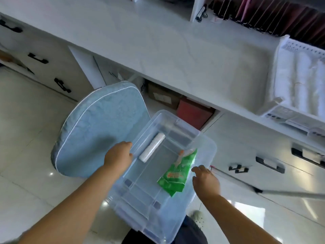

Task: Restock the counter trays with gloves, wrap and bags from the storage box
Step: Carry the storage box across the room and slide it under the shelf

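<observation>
A clear plastic storage box (209,147) hangs tilted below the counter edge, over the floor. My left hand (118,154) grips its left rim. My right hand (205,180) grips the right rim near the front. Inside the box lie a white roll of bags or wrap (152,149) against the left wall and a green packet (177,173) toward the right wall. On the white counter (175,50) at the far right stands a white perforated tray (281,110) filled with white rolls (299,80).
A light blue cushioned chair seat (98,131) sits just left of the box. Cardboard and red boxes (193,113) are stowed under the counter. White drawers with black handles (269,164) run along the right and left. The floor is glossy tile; my shoe (197,218) shows below.
</observation>
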